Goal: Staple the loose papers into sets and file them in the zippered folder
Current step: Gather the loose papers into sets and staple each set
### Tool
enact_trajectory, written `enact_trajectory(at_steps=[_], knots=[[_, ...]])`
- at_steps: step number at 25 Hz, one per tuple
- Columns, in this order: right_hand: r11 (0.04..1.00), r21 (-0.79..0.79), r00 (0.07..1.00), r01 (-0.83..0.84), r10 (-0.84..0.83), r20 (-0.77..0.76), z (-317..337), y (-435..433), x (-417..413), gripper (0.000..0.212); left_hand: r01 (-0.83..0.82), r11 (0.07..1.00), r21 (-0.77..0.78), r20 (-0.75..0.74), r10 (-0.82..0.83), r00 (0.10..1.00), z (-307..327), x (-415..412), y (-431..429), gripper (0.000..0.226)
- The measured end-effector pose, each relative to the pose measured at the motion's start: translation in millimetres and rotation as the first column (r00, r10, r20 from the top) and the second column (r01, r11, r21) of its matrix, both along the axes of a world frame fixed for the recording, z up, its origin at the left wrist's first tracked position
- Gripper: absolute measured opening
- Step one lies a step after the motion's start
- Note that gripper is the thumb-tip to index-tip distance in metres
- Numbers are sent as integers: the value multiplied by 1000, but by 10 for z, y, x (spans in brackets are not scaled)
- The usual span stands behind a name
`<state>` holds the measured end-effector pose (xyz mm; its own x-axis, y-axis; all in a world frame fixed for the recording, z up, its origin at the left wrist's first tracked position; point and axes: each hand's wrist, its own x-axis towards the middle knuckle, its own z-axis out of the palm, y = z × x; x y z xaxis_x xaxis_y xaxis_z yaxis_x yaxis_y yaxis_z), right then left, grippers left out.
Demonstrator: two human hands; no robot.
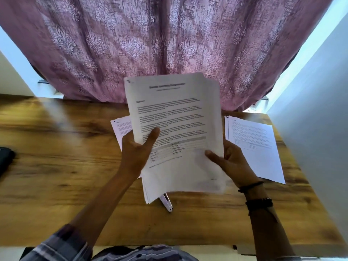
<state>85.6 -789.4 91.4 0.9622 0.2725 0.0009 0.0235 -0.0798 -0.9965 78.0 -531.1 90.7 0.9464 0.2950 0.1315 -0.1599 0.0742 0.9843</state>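
Where the wooden table (pixel 56 194) meets the person's body at its near edge, a plaid sleeve (pixel 62 242) covers the left forearm, and the right wrist carries two dark bands (pixel 259 203).

Just past the middle of the near edge lies a small white stapler (pixel 167 203). It rests on the wood, and its far end is hidden under the lifted pages.

Both hands are raised above the middle of the table and hold a stack of papers (pixel 177 113) between them, tilted up towards the camera. The left hand (pixel 134 155) grips the stack's left edge, with its thumb pressed across the printed front page and its fingers out of sight behind. The right hand (pixel 232 162) grips the lower right edge in the same way, thumb on the front and fingers curled behind. The pages fan out unevenly along the bottom edge. The top page carries a heading, paragraphs of text and a small table, all too blurred to read.

Under the stack, a little left of centre, more printed sheets (pixel 121 129) lie flat on the table. Another set of papers (pixel 256 147) lies flat near the right edge, well apart from the held stack.

At the left edge a dark object (pixel 5 159) is cut off by the frame, and I cannot tell what it is.

Beyond the far edge hangs a pink patterned curtain (pixel 169 44), with a pale wall (pixel 320 91) beside the table on the right.
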Motion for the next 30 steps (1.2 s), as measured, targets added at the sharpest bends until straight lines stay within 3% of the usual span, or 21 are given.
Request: enact_trajectory(at_steps=[2,6,10,14,16,18,19,21,25,27,30], knots=[[985,-106,983,137,-123,134,-51,70,44,31,32,998,57,110,-38,993,86,39,-156,24],[934,-59,919,352,-333,213,-336,-4,117,32,99,992,79,168,-111,979,26,177,-369,31],[928,-108,925,356,-333,184,-632,-147,171,48,191,972,137,28,-197,980,-219,270,-461,35],[906,-195,916,375,-330,229,-700,-181,177,33,204,952,227,-82,-190,978,-390,302,-508,32],[918,-224,935,326,-279,217,-643,-254,205,23,194,960,204,-113,-174,978,-381,335,-527,26],[894,-213,916,393,-363,170,-638,-475,319,24,145,977,155,-126,-126,984,-342,360,-505,19],[832,-236,864,503,-478,158,-695,-665,422,31,113,988,109,-135,-98,986,-322,357,-478,18],[618,-421,720,664,-680,137,-866,-1130,619,49,60,997,46,-133,-54,990,-306,333,-386,20],[289,-813,597,506,-798,88,-1053,-1771,829,78,14,998,55,-168,-4,986,-388,262,-216,25],[220,-883,564,414,-824,59,-1034,-1899,865,86,1,998,56,-190,10,982,-458,233,-163,30],[230,-915,551,332,-835,-10,-1037,-2017,922,92,-11,997,82,-203,27,979,-471,156,-156,28]])
